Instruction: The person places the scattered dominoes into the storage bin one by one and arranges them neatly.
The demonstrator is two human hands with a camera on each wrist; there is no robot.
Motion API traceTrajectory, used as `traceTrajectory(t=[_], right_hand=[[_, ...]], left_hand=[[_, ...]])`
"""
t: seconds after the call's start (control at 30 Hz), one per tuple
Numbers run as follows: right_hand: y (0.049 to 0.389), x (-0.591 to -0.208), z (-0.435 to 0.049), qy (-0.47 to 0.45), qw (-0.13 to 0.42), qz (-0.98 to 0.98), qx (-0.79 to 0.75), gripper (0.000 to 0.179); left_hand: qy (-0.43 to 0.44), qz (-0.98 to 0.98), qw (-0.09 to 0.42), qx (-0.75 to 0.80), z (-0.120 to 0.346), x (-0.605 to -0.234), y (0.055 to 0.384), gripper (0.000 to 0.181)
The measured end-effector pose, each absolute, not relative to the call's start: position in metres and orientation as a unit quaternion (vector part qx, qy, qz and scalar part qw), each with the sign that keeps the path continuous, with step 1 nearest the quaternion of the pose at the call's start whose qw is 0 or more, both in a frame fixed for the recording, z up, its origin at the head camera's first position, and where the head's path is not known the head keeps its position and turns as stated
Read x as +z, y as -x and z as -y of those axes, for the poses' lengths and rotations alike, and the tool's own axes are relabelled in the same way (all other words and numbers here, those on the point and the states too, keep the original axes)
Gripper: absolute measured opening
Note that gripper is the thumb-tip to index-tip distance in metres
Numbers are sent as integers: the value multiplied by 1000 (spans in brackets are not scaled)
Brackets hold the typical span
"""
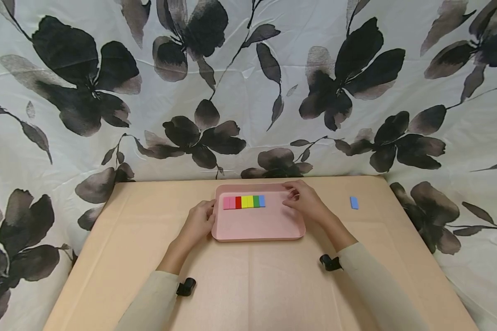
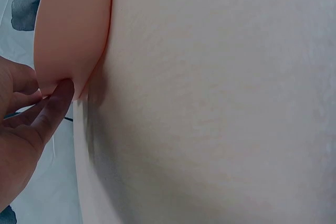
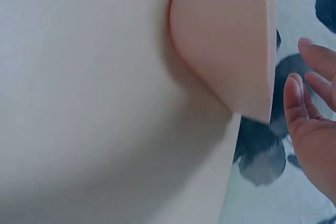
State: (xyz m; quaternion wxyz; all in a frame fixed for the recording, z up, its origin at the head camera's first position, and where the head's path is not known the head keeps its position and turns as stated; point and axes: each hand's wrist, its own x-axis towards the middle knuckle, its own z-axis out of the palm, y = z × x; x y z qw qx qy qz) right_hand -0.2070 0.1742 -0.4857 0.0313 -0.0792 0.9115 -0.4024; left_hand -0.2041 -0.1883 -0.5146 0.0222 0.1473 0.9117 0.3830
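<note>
A pink rectangular tray (image 1: 258, 230) lies on the table. Inside it, toward the upper left, a row of small coloured tiles (image 1: 244, 202) runs from pink through red, yellow and green to blue. My left hand (image 1: 199, 221) grips the tray's left side, its thumb (image 2: 59, 100) against the outer wall in the left wrist view. Over the tray's right part hovers my right hand (image 1: 304, 200), fingers loosely bent and apart, with nothing between them. The right wrist view shows its fingertips beside the tray's rim (image 3: 272, 51).
A single blue tile (image 1: 354, 202) lies on the table to the right of the tray. The tan table (image 1: 248, 285) ends just behind the tray, where a white floral cloth (image 1: 273, 115) hangs. Each wrist carries a small black camera.
</note>
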Motion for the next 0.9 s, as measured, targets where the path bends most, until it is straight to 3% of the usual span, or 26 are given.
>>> traceTrajectory(t=[0.63, 0.9], right_hand=[[171, -499, -291, 7, -41, -905, -423, 55], [159, -506, -334, -38, -15, -921, -387, 64]], left_hand=[[-148, -909, 15, 389, 187, -517, 200, 48], [-150, -909, 14, 389, 187, -518, 201, 48]])
